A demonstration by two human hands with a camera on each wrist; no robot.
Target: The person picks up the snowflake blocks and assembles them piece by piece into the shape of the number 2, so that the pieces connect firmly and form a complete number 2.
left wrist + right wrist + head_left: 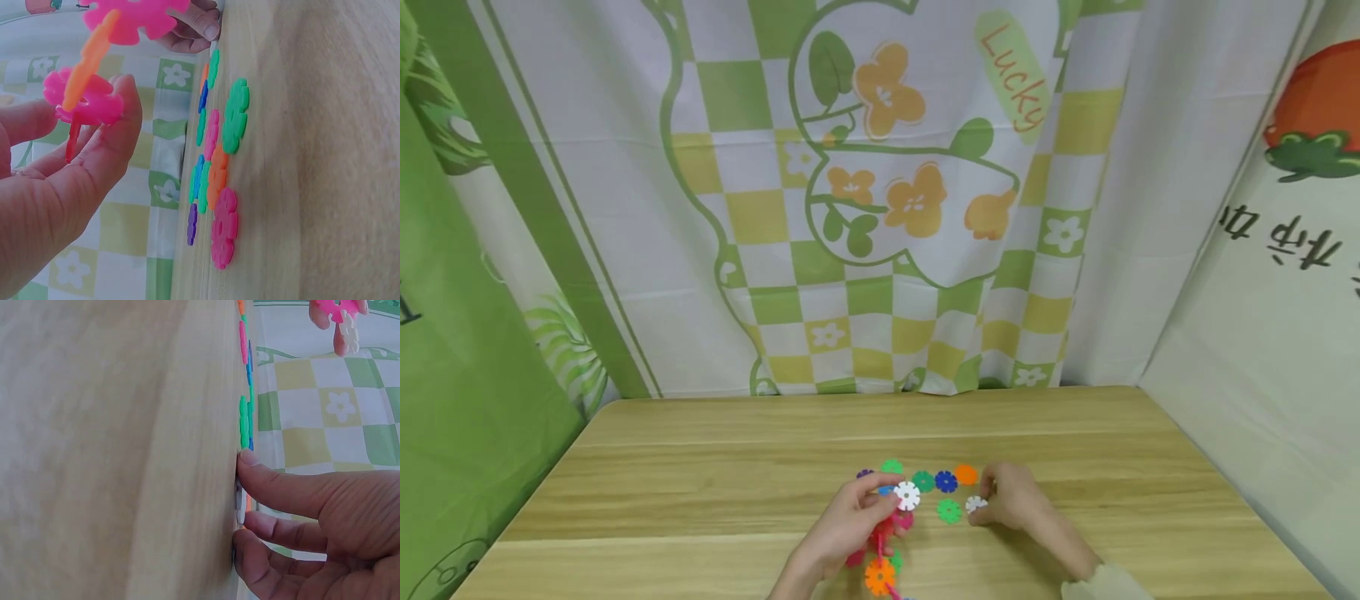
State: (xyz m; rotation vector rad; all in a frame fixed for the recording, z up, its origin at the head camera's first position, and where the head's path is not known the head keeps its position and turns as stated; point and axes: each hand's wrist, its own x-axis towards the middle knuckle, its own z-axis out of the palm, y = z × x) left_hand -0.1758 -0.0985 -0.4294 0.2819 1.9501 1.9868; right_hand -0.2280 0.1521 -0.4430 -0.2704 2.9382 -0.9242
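My left hand holds a joined chain of notched plastic snowflake discs above the table. A white disc shows at its fingertips, and an orange disc hangs lower on the chain. In the left wrist view, thumb and fingers pinch a pink disc with a red disc slotted below it. My right hand is down at the tabletop, its thumb and fingers pinching a loose white disc. Beside that lies a bright green disc.
More loose discs lie flat on the wooden table: a dark blue one, an orange one and a teal one behind the hands, with others partly hidden by the left hand. A patterned curtain hangs along the back edge.
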